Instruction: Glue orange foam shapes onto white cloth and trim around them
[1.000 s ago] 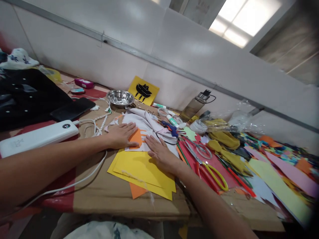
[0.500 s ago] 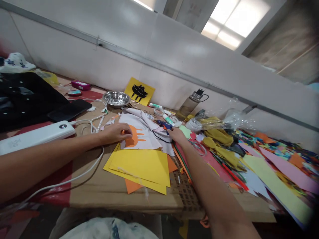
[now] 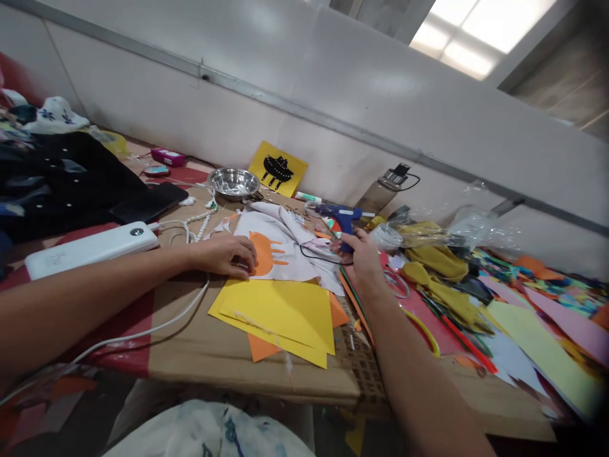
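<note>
My right hand [image 3: 365, 257] is wrapped round the handle of a blue hot glue gun [image 3: 346, 219], raised above the table with its nozzle toward the left. A dark cord runs from it over the pale cloth. My left hand [image 3: 228, 255] rests with curled fingers at the left edge of an orange cutout [image 3: 262, 255] with several thin prongs on its right side. That cutout lies flat on the crumpled pale cloth [image 3: 304, 263]. Yellow sheets [image 3: 280, 317] lie just in front of the cloth, with orange paper under them.
A steel bowl [image 3: 234, 182] and a yellow card with a black cutout [image 3: 277, 170] stand at the back. Behind the glue gun is a bottle [image 3: 380, 193]. On the left lies a white power bank [image 3: 92, 247] with a cable; scraps and coloured sheets [image 3: 547, 349] cover the right.
My right hand has lifted the glue gun off the cloth area and turned it so it shows in full. The left hand has stayed at the orange cutout. The view has shifted slightly left.
</note>
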